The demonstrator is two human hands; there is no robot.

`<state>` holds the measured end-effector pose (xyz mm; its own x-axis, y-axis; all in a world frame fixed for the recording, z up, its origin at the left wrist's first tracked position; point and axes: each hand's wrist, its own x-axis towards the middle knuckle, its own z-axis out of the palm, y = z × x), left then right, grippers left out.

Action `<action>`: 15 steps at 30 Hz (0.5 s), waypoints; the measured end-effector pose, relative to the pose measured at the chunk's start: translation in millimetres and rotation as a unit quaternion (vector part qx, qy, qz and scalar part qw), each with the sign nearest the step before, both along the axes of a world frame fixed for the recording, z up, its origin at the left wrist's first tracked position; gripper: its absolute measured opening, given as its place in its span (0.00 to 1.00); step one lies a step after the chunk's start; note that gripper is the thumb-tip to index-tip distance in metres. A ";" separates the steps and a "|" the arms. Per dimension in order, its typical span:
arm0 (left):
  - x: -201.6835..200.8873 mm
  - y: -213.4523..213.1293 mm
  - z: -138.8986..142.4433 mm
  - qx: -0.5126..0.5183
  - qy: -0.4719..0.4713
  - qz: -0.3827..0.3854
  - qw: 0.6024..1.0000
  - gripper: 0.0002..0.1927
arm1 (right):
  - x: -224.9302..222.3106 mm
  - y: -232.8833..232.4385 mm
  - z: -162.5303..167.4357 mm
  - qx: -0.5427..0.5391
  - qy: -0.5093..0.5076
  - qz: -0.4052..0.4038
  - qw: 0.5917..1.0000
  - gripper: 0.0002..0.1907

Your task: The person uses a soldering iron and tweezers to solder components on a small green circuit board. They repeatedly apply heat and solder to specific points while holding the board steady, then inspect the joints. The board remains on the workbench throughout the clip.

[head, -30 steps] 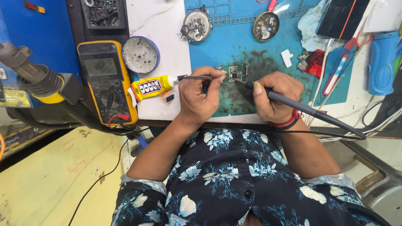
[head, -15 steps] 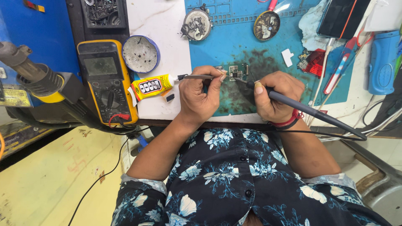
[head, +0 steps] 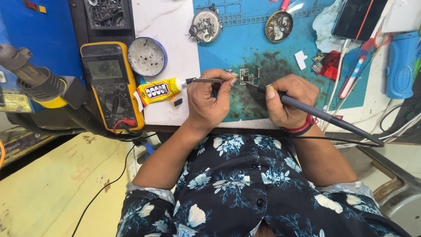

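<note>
A small green circuit board (head: 246,75) lies on the blue work mat (head: 245,44). My left hand (head: 212,97) pinches a pair of thin metal tweezers (head: 206,80), whose tips reach the board's left edge. My right hand (head: 287,100) grips a dark soldering iron (head: 324,116). Its tip touches the board from the right, and its cable trails off to the right.
A yellow multimeter (head: 112,83), a yellow glue tube (head: 158,91) and a round blue-rimmed tin (head: 147,56) lie left of my hands. A hot-air tool (head: 33,81) rests at far left. Two round metal parts (head: 205,24) sit at the mat's far edge. A phone (head: 357,17) and a blue device (head: 401,66) are right.
</note>
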<state>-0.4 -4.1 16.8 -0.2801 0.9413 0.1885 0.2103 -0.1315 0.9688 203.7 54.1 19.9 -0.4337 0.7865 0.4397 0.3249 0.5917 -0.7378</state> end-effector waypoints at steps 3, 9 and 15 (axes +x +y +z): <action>-0.2 -0.1 0.0 -0.002 -0.004 -0.001 1.000 0.06 | 0.3 0.6 -0.7 0.000 0.003 0.010 1.000 0.07; 0.7 0.4 -1.2 0.006 -0.005 0.000 1.000 0.06 | 4.5 -1.4 -2.9 -0.011 0.006 -0.013 1.000 0.04; 0.9 -1.1 -2.6 0.004 -0.016 0.001 1.000 0.06 | 5.8 -3.9 -7.8 0.069 -0.027 -0.055 0.996 0.12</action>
<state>0.4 -5.2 14.3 -0.2877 0.9393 0.1868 0.1797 -0.1386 0.9739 209.5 50.2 12.1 -0.3735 0.7647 0.5251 0.4304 0.6443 -0.6322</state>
